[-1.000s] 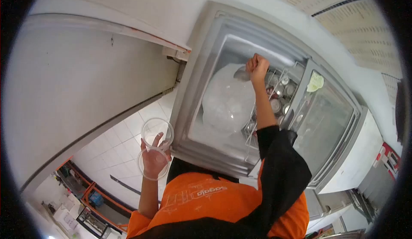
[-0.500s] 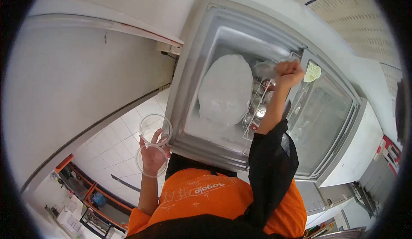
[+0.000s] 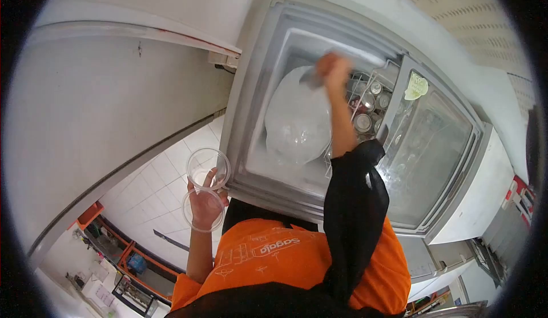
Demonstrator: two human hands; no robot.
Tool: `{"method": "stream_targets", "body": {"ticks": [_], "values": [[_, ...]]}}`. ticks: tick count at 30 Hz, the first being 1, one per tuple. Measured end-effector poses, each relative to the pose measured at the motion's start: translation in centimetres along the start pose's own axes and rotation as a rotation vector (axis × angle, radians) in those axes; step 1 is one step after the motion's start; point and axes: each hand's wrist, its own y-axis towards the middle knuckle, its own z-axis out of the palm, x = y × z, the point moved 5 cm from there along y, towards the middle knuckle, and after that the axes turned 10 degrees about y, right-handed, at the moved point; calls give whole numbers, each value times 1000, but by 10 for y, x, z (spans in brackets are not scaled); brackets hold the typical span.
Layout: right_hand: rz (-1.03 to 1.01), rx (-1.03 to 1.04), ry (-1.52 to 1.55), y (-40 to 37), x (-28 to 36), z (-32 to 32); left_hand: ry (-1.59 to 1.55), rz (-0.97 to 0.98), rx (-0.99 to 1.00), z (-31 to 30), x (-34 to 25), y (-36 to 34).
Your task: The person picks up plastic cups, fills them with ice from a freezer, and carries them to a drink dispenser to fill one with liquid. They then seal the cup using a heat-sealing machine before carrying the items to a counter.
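My left hand (image 3: 205,204) is closed around two clear plastic cups, low on the left beside the freezer. One cup (image 3: 209,167) has its round rim facing up, and the other cup (image 3: 204,218) sits against it nearer to me. My right hand (image 3: 334,70) is a fist inside the chest freezer (image 3: 274,181), smeared by motion. It grips a greyish scoop (image 3: 311,78), blurred, over the upper edge of a large whitish plastic bag (image 3: 297,118). What the bag contains is hard to make out.
A wire basket (image 3: 365,74) with several cans (image 3: 362,123) stands right of the bag. The sliding glass lid (image 3: 436,152) covers the freezer's right side. A large white panel (image 3: 114,101) is on the left, above tiled floor (image 3: 154,189).
My right hand has moved left with the scoop, from above the wire basket to the bag. More cans now show. My left hand still holds the cups in nearly the same place.
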Motion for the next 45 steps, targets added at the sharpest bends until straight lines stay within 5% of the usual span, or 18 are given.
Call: {"method": "stream_targets", "body": {"ticks": [2,7,9,11,15,17,18,21,23,26,28,31,33,35,39,41,45], "values": [[126,171,880,-13,68,11,15,8,-32,6,-4,-9],[235,241,824,28,130,0,70,52,-141,-3,-14,-8],[351,144,1210,33,143,-11,52,36,-150,-6,-7,-14],[360,65,1085,14,107,10,-265,66,-157,-2,-4,-11],[504,-58,1118,7,82,21,-233,45,-139,3,-6,-11],[231,32,781,30,108,11,-231,67,-120,-3,-8,-8],[374,10,1108,36,126,-2,-233,69,-122,-5,-7,-8],[368,17,1398,37,135,-10,-250,48,-150,-2,-2,-11],[311,-221,687,-5,107,32,-256,36,-148,4,-1,-10],[487,-8,948,7,94,43,-235,72,-107,3,-4,-8],[148,101,988,27,119,24,-226,76,-117,-3,-6,-12],[289,129,1168,47,153,-3,-211,74,-101,-5,-3,-11],[188,-21,955,-4,96,30,-204,75,-80,-1,-4,-12],[566,123,846,-64,31,74,-268,36,-48,6,-5,-12],[74,5,732,-24,118,14,-286,37,14,-3,-3,-16],[361,-187,846,-9,140,-39,-102,-16,-171,-7,-1,-14],[142,-138,1218,-42,120,-71,-167,-31,-166,-1,1,-15]]}}
